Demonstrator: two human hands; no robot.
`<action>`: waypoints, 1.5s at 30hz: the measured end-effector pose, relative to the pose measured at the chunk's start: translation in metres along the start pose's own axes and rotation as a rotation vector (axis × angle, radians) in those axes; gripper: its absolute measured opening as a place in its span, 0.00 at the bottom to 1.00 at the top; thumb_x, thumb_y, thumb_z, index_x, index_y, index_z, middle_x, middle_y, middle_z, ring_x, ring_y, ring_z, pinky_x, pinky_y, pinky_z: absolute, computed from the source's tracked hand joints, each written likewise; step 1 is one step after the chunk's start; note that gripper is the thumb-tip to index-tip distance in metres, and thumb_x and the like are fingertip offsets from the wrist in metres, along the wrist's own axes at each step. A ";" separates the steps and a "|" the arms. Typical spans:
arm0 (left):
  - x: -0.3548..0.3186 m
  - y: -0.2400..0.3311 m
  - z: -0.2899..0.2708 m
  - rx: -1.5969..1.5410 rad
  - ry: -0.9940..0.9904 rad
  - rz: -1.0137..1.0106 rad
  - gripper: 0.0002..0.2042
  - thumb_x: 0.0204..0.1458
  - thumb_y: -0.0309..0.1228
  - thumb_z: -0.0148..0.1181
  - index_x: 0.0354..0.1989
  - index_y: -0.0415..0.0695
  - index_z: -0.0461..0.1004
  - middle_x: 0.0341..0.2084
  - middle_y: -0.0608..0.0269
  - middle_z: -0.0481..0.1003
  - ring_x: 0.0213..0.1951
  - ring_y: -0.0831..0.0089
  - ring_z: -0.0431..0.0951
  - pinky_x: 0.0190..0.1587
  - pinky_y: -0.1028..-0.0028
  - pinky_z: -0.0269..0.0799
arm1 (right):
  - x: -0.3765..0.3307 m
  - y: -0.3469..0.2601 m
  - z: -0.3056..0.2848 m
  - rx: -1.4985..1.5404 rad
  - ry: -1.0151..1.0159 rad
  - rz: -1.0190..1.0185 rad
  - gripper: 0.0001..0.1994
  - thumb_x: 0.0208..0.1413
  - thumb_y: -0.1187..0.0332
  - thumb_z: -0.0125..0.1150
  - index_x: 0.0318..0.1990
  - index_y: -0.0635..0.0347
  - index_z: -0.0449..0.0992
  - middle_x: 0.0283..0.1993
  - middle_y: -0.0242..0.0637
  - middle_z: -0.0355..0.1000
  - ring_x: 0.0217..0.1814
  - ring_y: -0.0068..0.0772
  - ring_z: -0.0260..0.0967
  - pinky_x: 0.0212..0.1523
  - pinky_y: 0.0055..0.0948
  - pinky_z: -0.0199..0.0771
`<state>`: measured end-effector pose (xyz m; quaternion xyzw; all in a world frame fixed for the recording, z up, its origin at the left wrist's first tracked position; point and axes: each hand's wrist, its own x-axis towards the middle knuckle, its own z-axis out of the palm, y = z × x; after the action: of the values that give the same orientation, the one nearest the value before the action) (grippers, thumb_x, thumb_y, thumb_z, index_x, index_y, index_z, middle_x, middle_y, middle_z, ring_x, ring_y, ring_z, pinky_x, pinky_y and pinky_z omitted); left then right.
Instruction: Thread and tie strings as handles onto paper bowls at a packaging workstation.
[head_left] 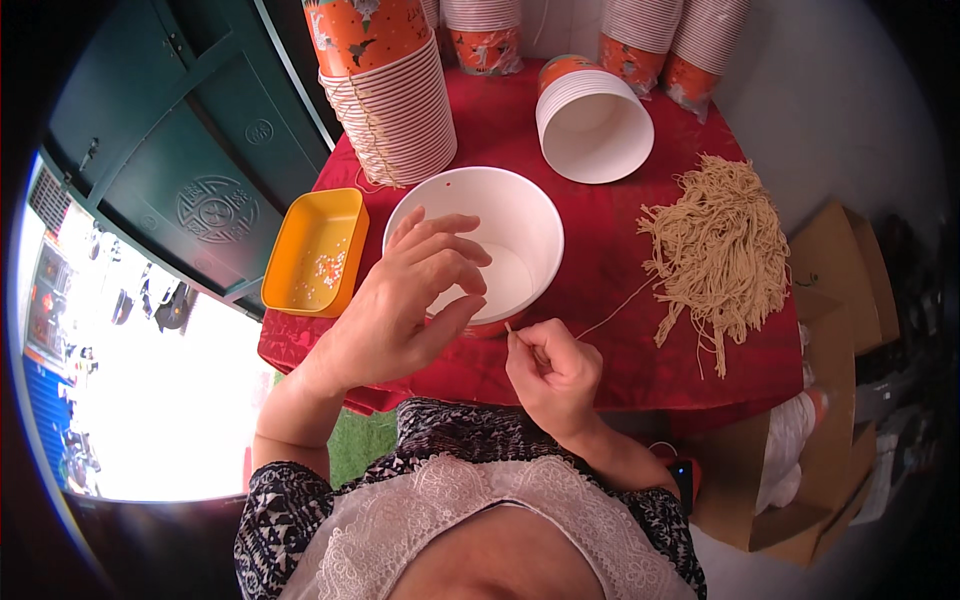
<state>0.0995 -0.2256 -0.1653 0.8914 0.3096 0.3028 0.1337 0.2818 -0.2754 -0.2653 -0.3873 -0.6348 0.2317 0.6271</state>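
My right hand (556,375) is closed in a pinch on a beige string, whose short end (508,327) sticks up from the fingertips. From that hand the string's length (622,308) trails right toward a loose heap of beige strings (722,250). My left hand (425,285) hovers over the near left part of a white-lined paper bucket (535,235). Its fingers are bent but apart, and I see nothing between them. The bucket stands upright in front of me, with a small reddish spot near its far rim. A bit of its orange outside shows below the near rim.
A yellow tray (298,225) with small white and reddish pieces sits at left. Behind it rises a tall stack of orange paper buckets (395,115). Another bucket (598,130) lies tipped on the red tablecloth (490,120). Cardboard boxes (825,370) stand at right, green doors (185,150) at left.
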 end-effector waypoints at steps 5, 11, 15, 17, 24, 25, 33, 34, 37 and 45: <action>0.001 -0.003 0.002 -0.012 -0.014 -0.022 0.05 0.51 0.22 0.63 0.35 0.43 0.74 0.41 0.59 0.76 0.61 0.53 0.69 0.67 0.43 0.52 | 0.000 0.003 0.001 -0.004 0.004 0.008 0.09 0.53 0.85 0.62 0.27 0.64 0.69 0.16 0.21 0.60 0.17 0.07 0.54 0.17 0.17 0.51; 0.003 -0.006 0.003 -0.027 -0.061 -0.036 0.03 0.54 0.23 0.61 0.36 0.42 0.74 0.41 0.58 0.76 0.61 0.53 0.69 0.67 0.43 0.52 | 0.002 0.003 0.003 -0.006 0.002 0.008 0.09 0.53 0.85 0.62 0.27 0.63 0.69 0.16 0.21 0.60 0.18 0.07 0.55 0.18 0.16 0.52; 0.008 -0.007 0.003 -0.043 -0.137 -0.051 0.05 0.53 0.22 0.60 0.38 0.41 0.75 0.41 0.55 0.76 0.60 0.52 0.69 0.66 0.45 0.55 | 0.004 0.004 0.004 0.003 0.000 0.008 0.09 0.53 0.85 0.62 0.27 0.64 0.69 0.16 0.22 0.60 0.18 0.07 0.54 0.18 0.16 0.52; 0.011 -0.013 0.004 -0.093 -0.170 -0.025 0.07 0.52 0.22 0.60 0.40 0.40 0.76 0.42 0.54 0.76 0.59 0.51 0.70 0.65 0.47 0.57 | 0.005 0.004 0.005 0.002 0.003 0.004 0.09 0.53 0.85 0.63 0.27 0.64 0.69 0.16 0.22 0.60 0.18 0.07 0.54 0.18 0.16 0.52; 0.029 -0.024 0.004 -0.246 -0.373 0.075 0.10 0.51 0.24 0.59 0.42 0.37 0.79 0.40 0.51 0.79 0.51 0.52 0.74 0.58 0.58 0.66 | 0.008 0.006 0.009 -0.002 0.023 -0.023 0.09 0.53 0.84 0.63 0.28 0.64 0.70 0.16 0.23 0.60 0.18 0.08 0.54 0.18 0.17 0.53; 0.031 -0.025 0.004 -0.246 -0.373 0.074 0.10 0.51 0.24 0.59 0.42 0.37 0.79 0.40 0.51 0.79 0.51 0.52 0.74 0.58 0.58 0.66 | 0.008 0.005 0.009 -0.001 0.022 -0.023 0.09 0.53 0.84 0.63 0.28 0.64 0.70 0.16 0.23 0.60 0.18 0.08 0.54 0.18 0.17 0.53; 0.033 -0.031 0.005 -0.222 -0.461 -0.002 0.05 0.52 0.26 0.58 0.29 0.36 0.75 0.26 0.48 0.76 0.35 0.51 0.76 0.41 0.59 0.69 | 0.008 0.003 0.005 -0.014 -0.009 0.035 0.06 0.52 0.80 0.66 0.32 0.63 0.73 0.17 0.32 0.67 0.16 0.20 0.64 0.18 0.25 0.62; 0.032 -0.029 0.004 -0.220 -0.461 -0.001 0.05 0.52 0.26 0.58 0.29 0.36 0.75 0.26 0.48 0.76 0.35 0.51 0.76 0.41 0.59 0.69 | 0.008 0.003 0.003 -0.013 -0.008 0.033 0.06 0.52 0.80 0.66 0.32 0.63 0.73 0.17 0.32 0.67 0.16 0.20 0.64 0.18 0.25 0.62; 0.026 -0.023 0.001 -0.187 -0.307 -0.165 0.05 0.53 0.26 0.57 0.29 0.36 0.74 0.26 0.49 0.76 0.33 0.51 0.76 0.38 0.61 0.70 | 0.005 0.003 -0.006 -0.026 -0.081 0.100 0.03 0.57 0.79 0.63 0.33 0.66 0.74 0.19 0.26 0.67 0.19 0.11 0.59 0.19 0.18 0.56; 0.024 -0.015 0.007 -0.721 -0.205 -0.302 0.06 0.55 0.24 0.56 0.27 0.35 0.72 0.30 0.63 0.77 0.31 0.80 0.72 0.33 0.74 0.68 | 0.013 0.016 -0.006 0.088 -0.065 0.060 0.04 0.61 0.76 0.59 0.35 0.67 0.73 0.27 0.39 0.69 0.26 0.28 0.66 0.27 0.27 0.66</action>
<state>0.1113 -0.1991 -0.1664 0.7575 0.2961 0.2783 0.5109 0.2923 -0.2567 -0.2694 -0.3704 -0.6322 0.2905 0.6154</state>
